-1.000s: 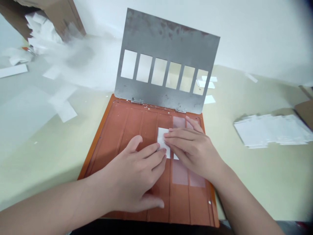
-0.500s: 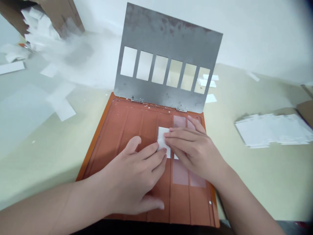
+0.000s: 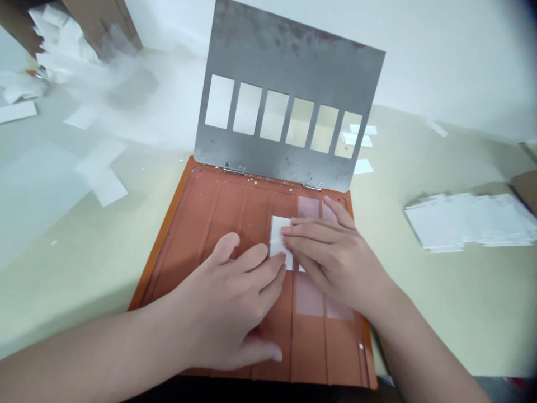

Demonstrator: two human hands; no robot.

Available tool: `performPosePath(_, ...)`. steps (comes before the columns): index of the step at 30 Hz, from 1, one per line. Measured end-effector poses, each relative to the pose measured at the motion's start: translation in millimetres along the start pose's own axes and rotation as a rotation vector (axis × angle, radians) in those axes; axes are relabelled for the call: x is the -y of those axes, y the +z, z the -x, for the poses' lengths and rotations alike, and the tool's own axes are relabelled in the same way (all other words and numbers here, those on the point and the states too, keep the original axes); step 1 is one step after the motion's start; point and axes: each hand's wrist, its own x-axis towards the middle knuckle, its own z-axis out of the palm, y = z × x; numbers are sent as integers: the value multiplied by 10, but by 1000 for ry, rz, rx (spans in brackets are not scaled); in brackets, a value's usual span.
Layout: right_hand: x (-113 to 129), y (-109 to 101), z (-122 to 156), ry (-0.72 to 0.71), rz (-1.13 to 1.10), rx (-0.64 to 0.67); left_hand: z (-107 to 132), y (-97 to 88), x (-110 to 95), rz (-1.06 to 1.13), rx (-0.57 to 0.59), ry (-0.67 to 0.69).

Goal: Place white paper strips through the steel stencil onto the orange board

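Note:
A small white card [image 3: 278, 230] lies on the orange-brown grooved board [image 3: 226, 224]. My right hand [image 3: 335, 249] presses its bunched fingertips on the card's right part; its outer finger is held apart. From the left, my left hand [image 3: 237, 296] reaches in with fingers apart, and some of its fingertips touch the card's lower edge. Pale translucent rectangles [image 3: 309, 294] lie in the right-hand columns of the board. Another white piece shows partly under my right hand. Hinged to the board's far edge, a grey metal plate [image 3: 293, 61] with a row of rectangular windows stands raised.
A spread stack of white cards [image 3: 470, 221] lies on the table at right. Several loose white pieces [image 3: 364, 166] sit behind the plate. White strips [image 3: 109, 187] lie at left, near a cardboard box [image 3: 100, 28] and a heap of white scraps [image 3: 62, 39].
One finger of my left hand has drawn back from the card's left edge. My right hand stays in place on the card. The view has shifted slightly.

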Motion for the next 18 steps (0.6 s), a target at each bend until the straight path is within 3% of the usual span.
performPosePath(18,41,-27,24,49,-29,30,35,72,40,119,-33,-5)
